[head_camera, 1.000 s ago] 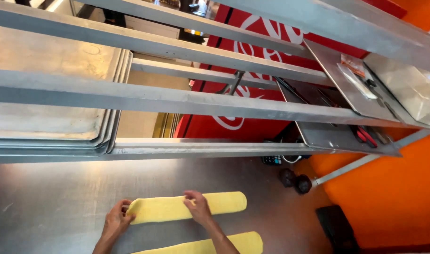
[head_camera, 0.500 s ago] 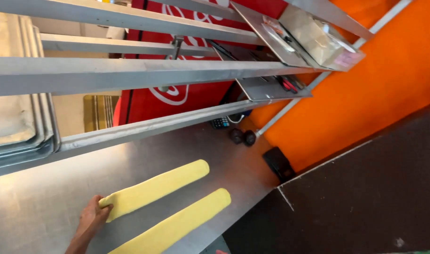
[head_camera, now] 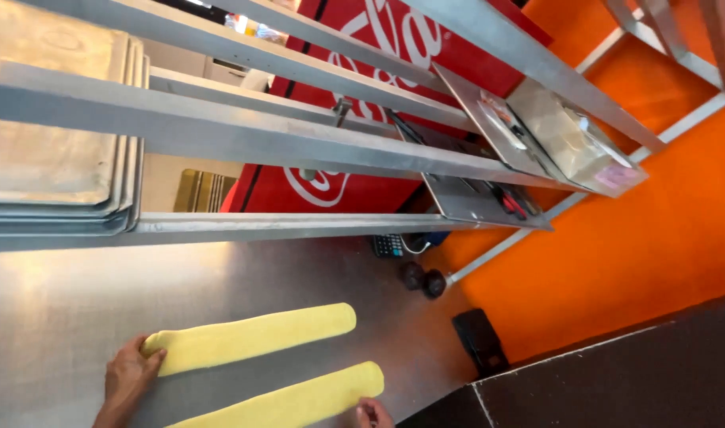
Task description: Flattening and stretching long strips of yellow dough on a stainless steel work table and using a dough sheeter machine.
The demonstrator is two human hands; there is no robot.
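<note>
Currently two yellow dough strips lie on the steel desk (head_camera: pixel 61 317), side by side and nearly parallel, a bare band of desk between them. Taking the upper dough strip (head_camera: pixel 251 337) as the landmark: its long axis runs from lower left to upper right, rising gently toward the orange wall (head_camera: pixel 616 261).

Your left hand (head_camera: pixel 128 380) sits at the landmark's lower-left end, fingers curled loosely over that tip and touching it; a light hold on the end, not a closed fist. The rest of the strip stretches away from this hand to the right, free of any contact.

The lower dough strip (head_camera: pixel 291 404) lies just below the landmark, same heading. Your right hand (head_camera: pixel 374 414) shows only as fingertips at the bottom edge, touching or just beside that strip's right end; whether its grip is closed or spread, you cannot tell.

So the left hand is the only one at the landmark, at the near end of its axis; the right hand is nearer the lower strip's far end.

Above the landmark, stacked metal trays (head_camera: pixel 53 158) sit on the steel rack (head_camera: pixel 259 143). Right of it, near the wall, two small dark round objects (head_camera: pixel 423 279) rest on the desk.
</note>
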